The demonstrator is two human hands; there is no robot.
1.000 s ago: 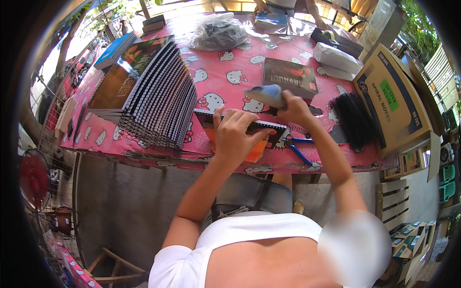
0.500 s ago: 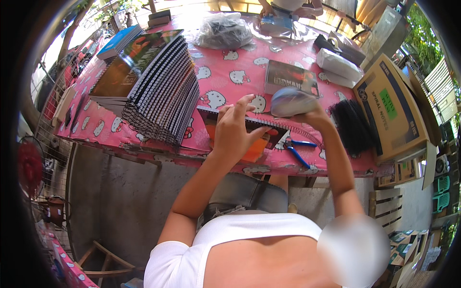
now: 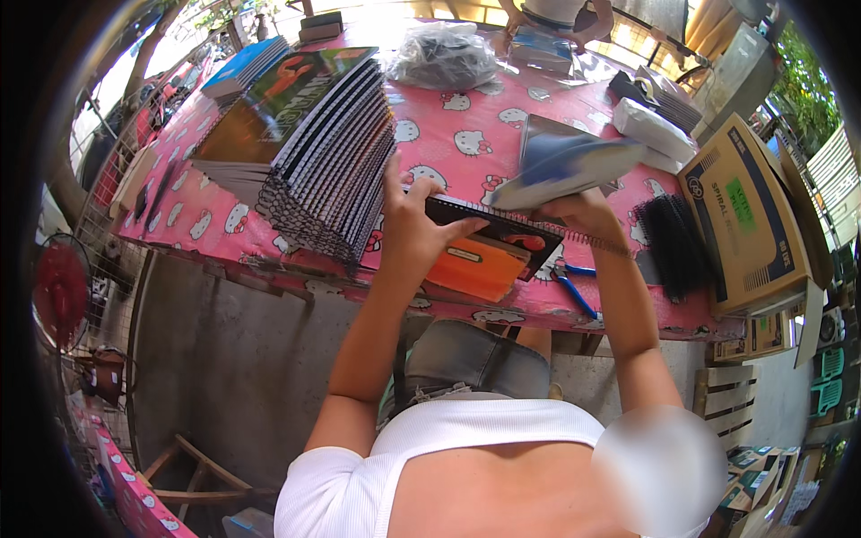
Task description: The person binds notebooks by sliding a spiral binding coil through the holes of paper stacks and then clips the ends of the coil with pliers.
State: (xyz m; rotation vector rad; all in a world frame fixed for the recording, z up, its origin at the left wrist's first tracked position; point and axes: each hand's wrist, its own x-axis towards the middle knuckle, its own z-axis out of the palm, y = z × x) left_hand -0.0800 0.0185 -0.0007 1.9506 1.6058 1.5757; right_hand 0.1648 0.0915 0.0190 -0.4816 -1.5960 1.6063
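Note:
My left hand point(image 3: 414, 224) grips the left end of a dark spiral notebook point(image 3: 531, 240), thumb over its near face and fingers at its far side. A loose end of wire coil point(image 3: 599, 241) sticks out from the notebook's right end. Against its near face is an orange flat piece point(image 3: 480, 271) with a small pale label. My right hand point(image 3: 578, 212) is closed at the underside of a blue-and-white oval thing point(image 3: 569, 172), smeared by motion, just above the notebook's coil edge. Blue-handled pliers point(image 3: 577, 294) lie right of the notebook, partly hidden by my right forearm.
A tall stack of spiral notebooks point(image 3: 327, 148) stands left, with blue books point(image 3: 247, 65) behind. A dark notebook point(image 3: 545, 134) lies beyond my right hand. Black coils point(image 3: 671, 247) and a cardboard box point(image 3: 749, 220) stand right. Across the table, another person's hands point(image 3: 581, 38) are near a pack.
My left hand has shifted left along the notebook, and more of the orange piece shows. The oval thing has swung to a longer, tilted outline. The whole view has shifted slightly.

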